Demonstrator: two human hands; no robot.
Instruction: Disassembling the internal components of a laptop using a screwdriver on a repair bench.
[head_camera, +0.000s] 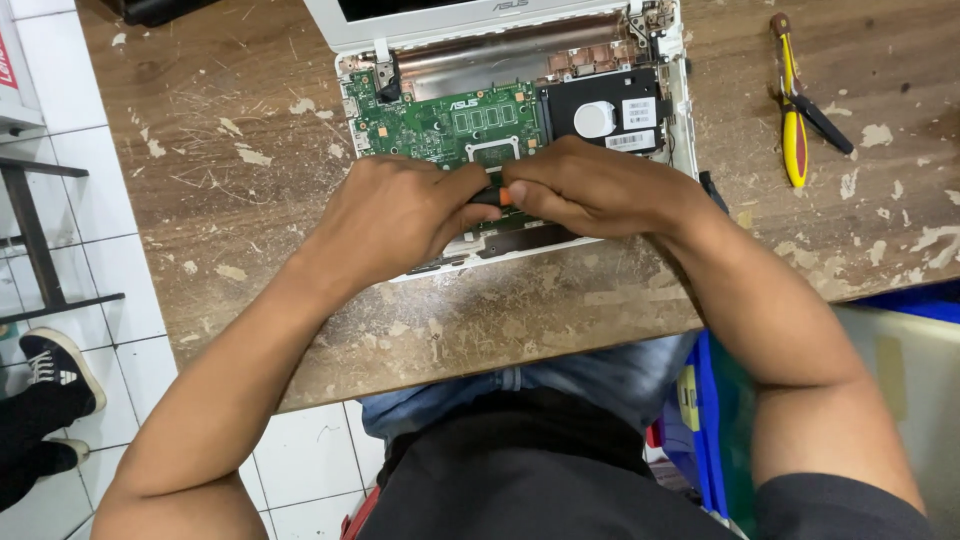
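Between your two hands there is a small tool with a black and orange handle (492, 194); only a short part of it shows, so its tip cannot be seen. Your left hand (400, 215) is closed around its black end, and your right hand (590, 188) is closed over its orange end, the fingers of both hands touching each other. Under both hands lies the opened white laptop base (680, 110). Just beyond your left hand is the green circuit board (440, 120), and just beyond your right hand is the black flat hard drive with a silver round label (600, 115). Far to the right of your right hand, yellow-handled pliers (795, 110) lie on the scratched brown wooden table (240, 210).
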